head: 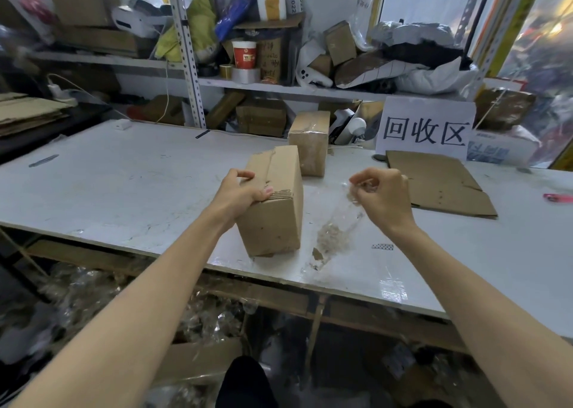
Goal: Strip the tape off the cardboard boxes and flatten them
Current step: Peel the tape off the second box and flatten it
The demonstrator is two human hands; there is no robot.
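Near edge of a scuffed white table (124,184): a brown cardboard box (276,218), standing upright, clamped at its top near corner by the left hand (245,190), fingers and thumb curled round the cardboard. Just right of the box and raised above the tabletop: the right hand (384,197), fingertips pinched together on a strip of clear tape (338,228). Strip trailing down toward the table's near edge, brown paper fibres stuck to it; impossible to tell whether touching the box.

Just behind, farther back: a second box (310,147), upright and wrapped in glossy clear tape. To the right, lying flat: a flattened sheet of cardboard (440,184), in front of a white paper sign (424,128) with three large black characters. At the far right edge, a small pink object (558,197), too small to identify.

Along the far side: metal shelves (279,87) crammed with boxes and bags, plus a red paper cup (244,54) and tape rolls (245,74). Far left: a stack of flattened cardboard (28,113). Beneath the table: heaps of crumpled clear tape scraps (93,290).
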